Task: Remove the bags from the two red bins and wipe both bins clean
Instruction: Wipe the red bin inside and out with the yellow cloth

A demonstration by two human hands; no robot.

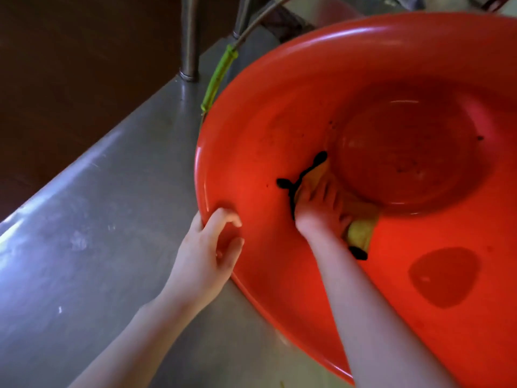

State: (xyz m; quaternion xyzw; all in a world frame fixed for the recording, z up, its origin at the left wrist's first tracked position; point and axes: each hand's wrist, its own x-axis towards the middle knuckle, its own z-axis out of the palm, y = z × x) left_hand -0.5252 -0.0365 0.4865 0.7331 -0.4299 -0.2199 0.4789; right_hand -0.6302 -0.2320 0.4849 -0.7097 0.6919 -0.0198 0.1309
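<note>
Bare left hand (207,247) and bare right hand (316,208), forearms bare too.

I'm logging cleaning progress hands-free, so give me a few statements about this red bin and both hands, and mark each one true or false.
1. The left hand grips the rim of the round red plastic bin. True.
2. The right hand holds a blue sponge. False: it holds a yellow cloth with black edging against the inner wall.
3. A bag lines the bin. False: only bare red plastic shows inside.
4. Dark specks lie on the bin's bottom. True.
</note>
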